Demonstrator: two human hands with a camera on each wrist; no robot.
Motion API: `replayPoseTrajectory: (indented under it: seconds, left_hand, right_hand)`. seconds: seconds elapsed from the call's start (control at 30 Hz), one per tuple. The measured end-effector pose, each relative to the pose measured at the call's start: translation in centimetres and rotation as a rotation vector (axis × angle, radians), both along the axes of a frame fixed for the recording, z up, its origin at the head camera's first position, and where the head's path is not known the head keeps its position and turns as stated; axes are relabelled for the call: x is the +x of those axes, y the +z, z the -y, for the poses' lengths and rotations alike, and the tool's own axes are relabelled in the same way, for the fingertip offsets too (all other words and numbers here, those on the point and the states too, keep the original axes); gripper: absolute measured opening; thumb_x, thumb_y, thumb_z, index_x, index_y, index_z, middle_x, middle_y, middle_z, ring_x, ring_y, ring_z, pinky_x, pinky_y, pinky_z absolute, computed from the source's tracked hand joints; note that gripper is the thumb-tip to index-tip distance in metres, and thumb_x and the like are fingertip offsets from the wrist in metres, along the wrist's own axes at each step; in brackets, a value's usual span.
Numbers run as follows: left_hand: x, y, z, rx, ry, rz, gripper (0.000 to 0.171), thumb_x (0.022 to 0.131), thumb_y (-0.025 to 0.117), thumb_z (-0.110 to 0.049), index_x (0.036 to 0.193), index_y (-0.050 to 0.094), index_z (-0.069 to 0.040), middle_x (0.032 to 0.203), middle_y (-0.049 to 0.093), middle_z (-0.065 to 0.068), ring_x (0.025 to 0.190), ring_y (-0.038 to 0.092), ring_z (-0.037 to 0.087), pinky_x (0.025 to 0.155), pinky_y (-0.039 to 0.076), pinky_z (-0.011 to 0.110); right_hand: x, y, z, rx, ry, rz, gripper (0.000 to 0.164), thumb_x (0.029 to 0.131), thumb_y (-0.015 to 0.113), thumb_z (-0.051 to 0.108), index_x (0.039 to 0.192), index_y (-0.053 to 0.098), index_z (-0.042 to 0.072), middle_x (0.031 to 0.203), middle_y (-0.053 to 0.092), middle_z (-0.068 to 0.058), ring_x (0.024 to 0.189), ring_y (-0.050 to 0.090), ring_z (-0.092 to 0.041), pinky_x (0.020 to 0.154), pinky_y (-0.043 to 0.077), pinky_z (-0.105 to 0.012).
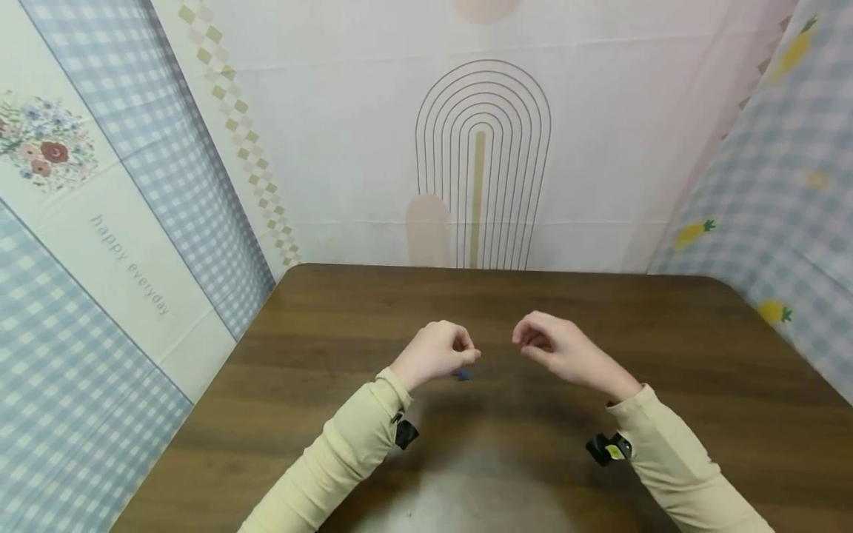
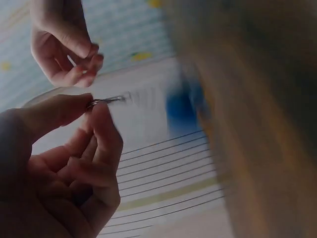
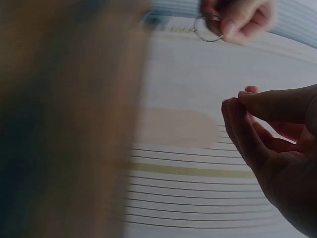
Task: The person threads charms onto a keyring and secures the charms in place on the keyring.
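Observation:
My left hand (image 1: 432, 354) pinches a thin metal key ring (image 3: 207, 30) between thumb and fingertips. A short chain (image 3: 181, 29) runs from the ring to a small blue charm (image 2: 182, 110), blurred in the left wrist view. In the head view the blue charm (image 1: 463, 375) shows just below my left fingertips. Across a short gap, level with it, is my right hand (image 1: 563, 349). Its thumb meets the curled fingertips (image 3: 242, 99), and nothing shows between them.
Both hands are above a brown wooden table (image 1: 320, 303). A white cloth (image 1: 333, 148) with arched lines hangs behind it. Blue checked cloths hang at the left (image 1: 200, 244) and right (image 1: 766, 222) sides. Each sleeve's wrist carries a small black camera (image 1: 405, 434).

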State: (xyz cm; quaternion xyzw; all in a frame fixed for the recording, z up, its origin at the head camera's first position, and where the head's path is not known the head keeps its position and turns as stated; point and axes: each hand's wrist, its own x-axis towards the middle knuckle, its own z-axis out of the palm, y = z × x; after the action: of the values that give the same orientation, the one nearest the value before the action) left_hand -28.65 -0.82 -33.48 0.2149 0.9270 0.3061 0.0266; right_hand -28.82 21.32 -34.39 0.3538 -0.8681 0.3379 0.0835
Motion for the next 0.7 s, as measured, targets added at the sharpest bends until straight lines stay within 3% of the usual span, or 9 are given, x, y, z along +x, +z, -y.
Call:
replayPoseTrajectory:
  seconds: [0.07, 0.17, 0.27, 0.33, 0.5, 0.7]
  left_hand:
    - [-0.5, -0.6, -0.2, -0.079, -0.038, 0.033, 0.014, 0.082, 0.062, -0.026, 0.074, 0.066, -0.015, 0.059, 0.060, -0.006, 0.051, 0.053, 0.004, 0.055, 0.043, 0.019]
    - [-0.9, -1.1, -0.5, -0.123, -0.109, 0.052, 0.013, 0.082, 0.061, -0.023, 0.074, 0.066, -0.014, 0.059, 0.063, -0.004, 0.051, 0.052, 0.003, 0.056, 0.042, 0.017]
    - [-0.9, -1.2, -0.8, -0.102, -0.153, 0.043, 0.012, 0.083, 0.060, -0.022, 0.075, 0.065, -0.014, 0.065, 0.065, -0.003, 0.055, 0.052, 0.002, 0.057, 0.041, 0.016]
    - [-0.8, -1.0, -0.8, -0.072, -0.167, 0.039, 0.013, 0.084, 0.060, -0.022, 0.076, 0.064, -0.014, 0.067, 0.065, -0.003, 0.058, 0.051, 0.002, 0.056, 0.040, 0.016]
    - [-0.6, -0.8, -0.6, -0.025, -0.124, 0.059, 0.012, 0.085, 0.059, -0.022, 0.077, 0.063, -0.013, 0.067, 0.065, -0.003, 0.058, 0.056, 0.003, 0.053, 0.040, 0.017]
    - [-1.1, -1.7, -0.3, -0.082, -0.017, 0.102, 0.015, 0.083, 0.061, -0.023, 0.073, 0.066, -0.013, 0.064, 0.067, 0.003, 0.055, 0.057, 0.007, 0.055, 0.041, 0.020]
  right_hand:
    - [-0.5, -1.3, 0.1, 0.047, 0.016, 0.052, 0.021, 0.077, 0.061, -0.008, 0.092, 0.057, 0.006, 0.088, 0.060, -0.008, 0.080, 0.060, -0.017, 0.069, 0.052, -0.022]
    - [-0.8, -2.9, 0.9, 0.081, 0.082, 0.161, 0.028, 0.080, 0.062, 0.001, 0.106, 0.054, 0.004, 0.101, 0.060, -0.012, 0.090, 0.060, -0.023, 0.073, 0.052, -0.025]
    - [-0.8, -3.6, 2.0, 0.085, 0.169, 0.251, 0.037, 0.082, 0.063, 0.014, 0.116, 0.048, 0.010, 0.110, 0.059, -0.010, 0.099, 0.059, -0.022, 0.077, 0.051, -0.029]
    - [-0.7, -3.8, 2.7, 0.077, 0.210, 0.298, 0.033, 0.083, 0.062, 0.018, 0.114, 0.049, 0.014, 0.107, 0.061, -0.008, 0.095, 0.060, -0.017, 0.075, 0.051, -0.028]
    - [-0.4, -4.1, 2.7, 0.042, 0.181, 0.366, 0.017, 0.086, 0.058, 0.017, 0.102, 0.056, 0.010, 0.091, 0.066, -0.008, 0.074, 0.061, -0.007, 0.061, 0.051, -0.026]
    - [-0.4, -4.5, 1.2, 0.070, 0.114, 0.414, 0.019, 0.086, 0.059, 0.017, 0.099, 0.059, 0.004, 0.085, 0.063, -0.005, 0.069, 0.061, -0.014, 0.058, 0.052, -0.028]
